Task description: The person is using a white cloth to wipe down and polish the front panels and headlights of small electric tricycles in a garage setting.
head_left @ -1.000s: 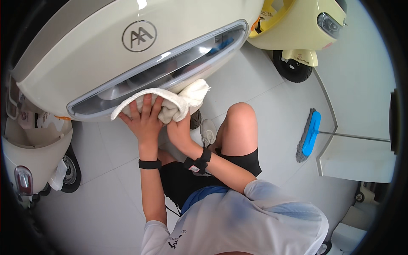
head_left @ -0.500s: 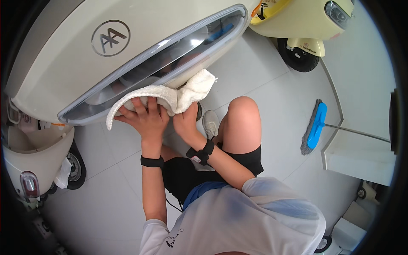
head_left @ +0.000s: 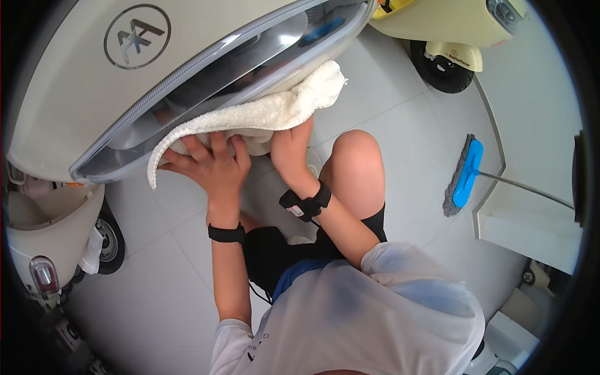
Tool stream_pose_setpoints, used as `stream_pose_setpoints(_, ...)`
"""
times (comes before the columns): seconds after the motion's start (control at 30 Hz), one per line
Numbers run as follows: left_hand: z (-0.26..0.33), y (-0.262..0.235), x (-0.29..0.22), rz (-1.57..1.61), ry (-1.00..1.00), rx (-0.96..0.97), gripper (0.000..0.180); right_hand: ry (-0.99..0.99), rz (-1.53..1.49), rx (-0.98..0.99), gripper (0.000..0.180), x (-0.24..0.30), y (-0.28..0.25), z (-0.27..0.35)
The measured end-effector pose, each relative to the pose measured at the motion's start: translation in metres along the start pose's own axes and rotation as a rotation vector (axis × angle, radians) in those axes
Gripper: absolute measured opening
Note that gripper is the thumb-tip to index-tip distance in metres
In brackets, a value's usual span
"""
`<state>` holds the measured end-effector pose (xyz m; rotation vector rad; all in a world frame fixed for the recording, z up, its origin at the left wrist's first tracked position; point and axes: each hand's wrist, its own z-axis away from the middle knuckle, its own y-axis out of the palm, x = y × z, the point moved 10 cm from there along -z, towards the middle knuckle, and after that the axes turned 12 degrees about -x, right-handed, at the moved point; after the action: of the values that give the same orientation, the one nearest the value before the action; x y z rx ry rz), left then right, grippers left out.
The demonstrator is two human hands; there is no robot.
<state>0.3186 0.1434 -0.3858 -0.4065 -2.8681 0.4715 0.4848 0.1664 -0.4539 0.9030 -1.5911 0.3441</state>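
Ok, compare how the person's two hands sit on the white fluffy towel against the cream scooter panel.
The left hand lies flat with fingers spread on the white fluffy towel, near its drooping end; the right hand has its fingers tucked under the towel's middle. The left wrist wears a plain black band; the right wrist wears a bulkier black strap with a small device. Both press the towel against the cream scooter panel.

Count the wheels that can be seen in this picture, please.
2. One black wheel is at the top right, under the yellow scooter. The other wheel is at the left edge, beside the cream scooter. More wheels may be hidden by the bodies.
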Motion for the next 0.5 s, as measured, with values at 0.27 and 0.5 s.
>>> stream_pose_setpoints(0.27,0.005,0.002,0.009,-0.020,0.037,0.015,0.091,-0.039,0.081,0.120,0.035,0.009,0.016,0.038)
stream_pose_setpoints(0.5,0.003,0.001,-0.001,-0.019,0.012,-0.035,0.088,-0.049,-0.021,-0.146,0.042,0.014,-0.023,-0.009)
